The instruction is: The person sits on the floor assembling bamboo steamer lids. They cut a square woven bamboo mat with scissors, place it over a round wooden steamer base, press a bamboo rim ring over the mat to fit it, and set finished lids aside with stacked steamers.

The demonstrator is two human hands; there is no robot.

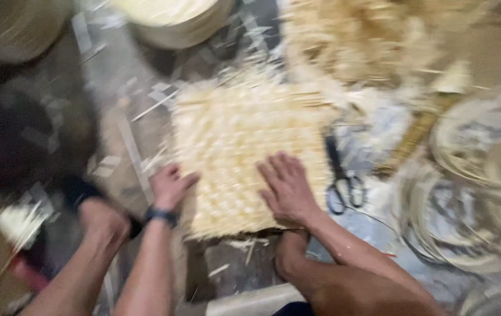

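A pale square mat of woven strips (244, 146) lies flat on the floor in the middle of the blurred head view. My left hand (170, 185) rests at the mat's near left edge, fingers bent against it, a dark band on the wrist. My right hand (285, 186) lies flat on the mat's near right part, fingers spread. Neither hand grips anything.
Black-handled scissors (342, 178) lie on the floor just right of the mat. A heap of loose pale strips (367, 41) sits behind, round woven trays (174, 23) at the back, coiled rims (473, 175) at the right. My knees (101, 219) show near the front.
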